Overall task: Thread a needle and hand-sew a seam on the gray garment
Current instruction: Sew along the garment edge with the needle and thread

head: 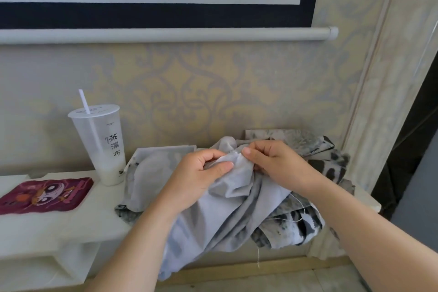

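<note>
I see the left hand (203, 169) pinching a fold of the gray garment (225, 211) between thumb and fingers, and the right hand (272, 161) pinching the same edge just beside it. I judge this keeps the seam taut and lifted off the white worktop (71, 218) for a stitch. No needle shows, but a pale thread (304, 208) trails below the right wrist, so sewing seems under way. The garment's bulk drapes over the worktop's near edge, partly over a black-and-white patterned cloth (331, 168).

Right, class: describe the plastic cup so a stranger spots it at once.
Find the white shelf below the patterned wall. The cup stands on it between the pink mat and the gray garment. It alone is tall, with a white straw.
</note>
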`<action>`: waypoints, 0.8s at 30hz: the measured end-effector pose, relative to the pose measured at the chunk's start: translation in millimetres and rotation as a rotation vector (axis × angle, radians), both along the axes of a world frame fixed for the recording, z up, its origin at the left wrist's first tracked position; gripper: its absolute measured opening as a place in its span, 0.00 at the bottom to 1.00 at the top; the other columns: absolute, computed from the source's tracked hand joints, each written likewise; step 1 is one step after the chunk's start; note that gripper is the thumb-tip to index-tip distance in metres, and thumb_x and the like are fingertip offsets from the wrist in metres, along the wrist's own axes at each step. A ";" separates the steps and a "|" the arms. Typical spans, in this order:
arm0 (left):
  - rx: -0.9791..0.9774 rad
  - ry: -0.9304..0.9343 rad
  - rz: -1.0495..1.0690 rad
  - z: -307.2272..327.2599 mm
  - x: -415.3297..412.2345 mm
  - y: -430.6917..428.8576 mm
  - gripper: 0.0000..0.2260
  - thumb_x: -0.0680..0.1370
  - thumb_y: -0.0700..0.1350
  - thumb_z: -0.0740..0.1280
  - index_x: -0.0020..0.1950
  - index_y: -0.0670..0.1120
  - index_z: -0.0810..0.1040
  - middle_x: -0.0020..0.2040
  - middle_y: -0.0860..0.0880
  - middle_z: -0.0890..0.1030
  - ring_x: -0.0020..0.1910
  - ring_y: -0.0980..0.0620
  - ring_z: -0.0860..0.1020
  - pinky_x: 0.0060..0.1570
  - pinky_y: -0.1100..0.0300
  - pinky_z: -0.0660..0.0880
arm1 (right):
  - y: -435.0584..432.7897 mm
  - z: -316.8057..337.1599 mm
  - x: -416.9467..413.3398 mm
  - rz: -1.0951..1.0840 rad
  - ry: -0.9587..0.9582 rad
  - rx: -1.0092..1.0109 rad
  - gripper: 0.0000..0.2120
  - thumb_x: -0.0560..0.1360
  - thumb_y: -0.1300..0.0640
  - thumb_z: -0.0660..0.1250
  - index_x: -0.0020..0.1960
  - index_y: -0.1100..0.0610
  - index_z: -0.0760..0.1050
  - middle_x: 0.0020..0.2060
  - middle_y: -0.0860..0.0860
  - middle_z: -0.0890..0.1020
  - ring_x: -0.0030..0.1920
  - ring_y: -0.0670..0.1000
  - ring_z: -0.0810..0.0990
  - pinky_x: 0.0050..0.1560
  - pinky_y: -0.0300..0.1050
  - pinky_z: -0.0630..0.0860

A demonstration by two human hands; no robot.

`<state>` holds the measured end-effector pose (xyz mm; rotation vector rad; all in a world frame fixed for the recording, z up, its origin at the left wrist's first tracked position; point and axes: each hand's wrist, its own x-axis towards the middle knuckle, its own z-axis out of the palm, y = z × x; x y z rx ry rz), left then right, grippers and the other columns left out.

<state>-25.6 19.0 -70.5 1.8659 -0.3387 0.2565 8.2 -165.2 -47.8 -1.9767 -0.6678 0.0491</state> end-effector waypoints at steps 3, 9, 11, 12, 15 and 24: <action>-0.034 0.037 -0.032 2.1 0.4 4.0 0.05 0.76 0.40 0.68 0.47 0.50 0.81 0.41 0.58 0.83 0.42 0.62 0.80 0.43 0.71 0.73 | 1.1 0.6 2.3 -0.007 -0.062 -0.057 0.12 0.79 0.54 0.62 0.45 0.62 0.78 0.31 0.56 0.77 0.31 0.44 0.71 0.36 0.37 0.68; -0.061 -0.068 0.081 7.5 -0.4 -4.6 0.03 0.73 0.51 0.72 0.42 0.54 0.82 0.40 0.58 0.83 0.40 0.62 0.78 0.42 0.72 0.71 | -0.2 10.4 -2.2 -0.034 -0.168 -0.086 0.08 0.78 0.53 0.63 0.41 0.50 0.77 0.30 0.52 0.72 0.29 0.46 0.66 0.31 0.39 0.63; -0.038 -0.151 0.164 6.8 1.6 -8.3 0.05 0.75 0.47 0.70 0.40 0.55 0.82 0.39 0.57 0.83 0.38 0.62 0.77 0.40 0.71 0.71 | -0.8 13.9 -5.1 -0.036 -0.210 -0.056 0.07 0.78 0.52 0.63 0.42 0.49 0.77 0.28 0.52 0.70 0.28 0.46 0.64 0.31 0.40 0.62; -0.029 -0.182 0.175 7.2 2.1 -9.6 0.06 0.76 0.46 0.69 0.40 0.55 0.82 0.39 0.58 0.82 0.38 0.62 0.77 0.40 0.71 0.70 | -0.9 16.6 -7.1 -0.033 -0.218 -0.014 0.05 0.77 0.52 0.64 0.45 0.50 0.78 0.27 0.51 0.68 0.27 0.46 0.63 0.30 0.37 0.62; 0.026 -0.273 0.161 11.6 0.8 -12.4 0.07 0.76 0.43 0.69 0.42 0.55 0.81 0.41 0.58 0.81 0.43 0.62 0.78 0.44 0.72 0.69 | -2.6 26.3 -9.5 -0.004 -0.220 0.022 0.07 0.74 0.52 0.69 0.50 0.52 0.79 0.23 0.45 0.60 0.25 0.44 0.57 0.26 0.31 0.58; 0.092 -0.214 0.251 12.2 -7.9 -11.5 0.05 0.75 0.47 0.69 0.39 0.50 0.79 0.35 0.54 0.78 0.33 0.60 0.73 0.33 0.70 0.67 | -5.3 42.6 -5.2 -0.068 -0.275 -0.005 0.05 0.73 0.55 0.71 0.38 0.51 0.79 0.20 0.43 0.59 0.23 0.44 0.58 0.26 0.32 0.57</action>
